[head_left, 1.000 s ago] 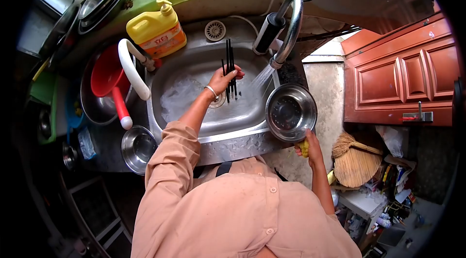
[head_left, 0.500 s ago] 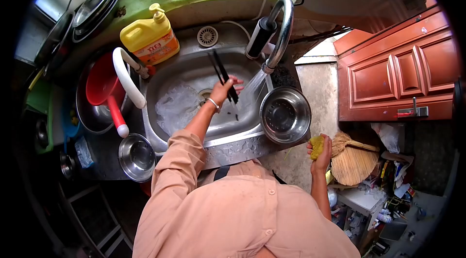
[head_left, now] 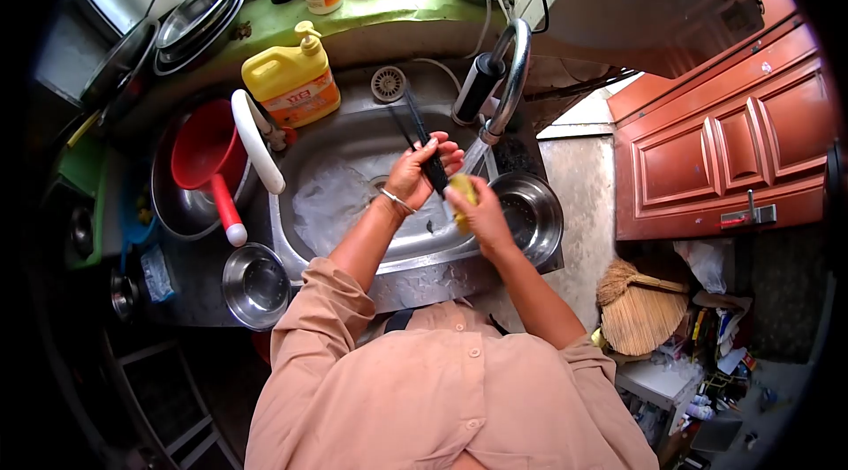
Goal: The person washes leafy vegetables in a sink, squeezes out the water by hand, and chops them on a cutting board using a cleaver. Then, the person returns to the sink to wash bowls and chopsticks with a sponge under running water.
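Over the steel sink (head_left: 389, 258), my left hand (head_left: 412, 180) is closed around several black chopsticks (head_left: 417, 121), whose far ends point up toward the back. My right hand (head_left: 488, 221) grips a yellow sponge (head_left: 462, 192) right at the near ends of the chopsticks, partly covering them. Water (head_left: 476, 155) runs from the curved faucet (head_left: 523, 64) just behind my right hand. A clear plastic bag (head_left: 331, 205) lies in the sink on the left. Beyond my right wrist, a steel bowl (head_left: 546, 227) stands at the sink's right edge.
A red dipper (head_left: 208, 147) rests in a large steel basin left of the sink, near a white spout (head_left: 256, 143). A small steel bowl (head_left: 255, 284) sits at the front left. Behind stands a yellow detergent jug (head_left: 291, 86). A straw broom (head_left: 645, 315) is at right.
My right hand has come in from the right side with the sponge and now meets the chopsticks. My left hand still holds them over the sink. The view has shifted slightly.
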`<action>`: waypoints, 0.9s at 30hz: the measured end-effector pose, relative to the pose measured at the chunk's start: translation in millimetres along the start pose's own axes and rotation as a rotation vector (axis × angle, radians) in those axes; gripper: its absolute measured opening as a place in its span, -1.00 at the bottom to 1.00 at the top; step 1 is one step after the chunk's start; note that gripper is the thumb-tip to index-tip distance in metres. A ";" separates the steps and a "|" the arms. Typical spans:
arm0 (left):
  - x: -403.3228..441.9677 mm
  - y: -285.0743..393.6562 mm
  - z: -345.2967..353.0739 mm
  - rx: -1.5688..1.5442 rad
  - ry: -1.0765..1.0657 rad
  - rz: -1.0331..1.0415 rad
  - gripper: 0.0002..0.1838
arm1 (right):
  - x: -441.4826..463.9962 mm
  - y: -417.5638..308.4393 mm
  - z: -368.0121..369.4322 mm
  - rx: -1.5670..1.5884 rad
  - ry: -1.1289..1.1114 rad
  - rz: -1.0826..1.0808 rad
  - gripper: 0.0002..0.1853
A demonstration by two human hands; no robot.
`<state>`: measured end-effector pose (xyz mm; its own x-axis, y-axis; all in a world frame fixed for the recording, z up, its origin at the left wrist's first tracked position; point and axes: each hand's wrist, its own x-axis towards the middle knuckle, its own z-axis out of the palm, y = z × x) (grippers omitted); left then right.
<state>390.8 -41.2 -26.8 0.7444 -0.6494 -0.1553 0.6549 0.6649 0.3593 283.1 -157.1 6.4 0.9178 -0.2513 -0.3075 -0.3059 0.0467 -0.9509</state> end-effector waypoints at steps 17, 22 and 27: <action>-47.2 13.6 8.0 0.676 0.095 -0.156 -0.73 | 7.7 -9.6 -20.2 0.868 -0.102 0.042 -0.72; -66.4 5.0 27.2 0.325 0.049 -0.400 -0.73 | 18.9 1.7 -1.7 0.833 -0.503 0.150 -0.90; -72.6 -5.9 19.9 0.230 0.050 -0.444 -0.75 | 29.6 18.9 3.8 0.746 -0.450 0.111 -0.87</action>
<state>330.3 -5.3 0.7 0.4097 -0.8289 -0.3809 0.8684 0.2264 0.4412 305.4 -160.0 -20.8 0.9535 0.1897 -0.2343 -0.2982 0.7073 -0.6409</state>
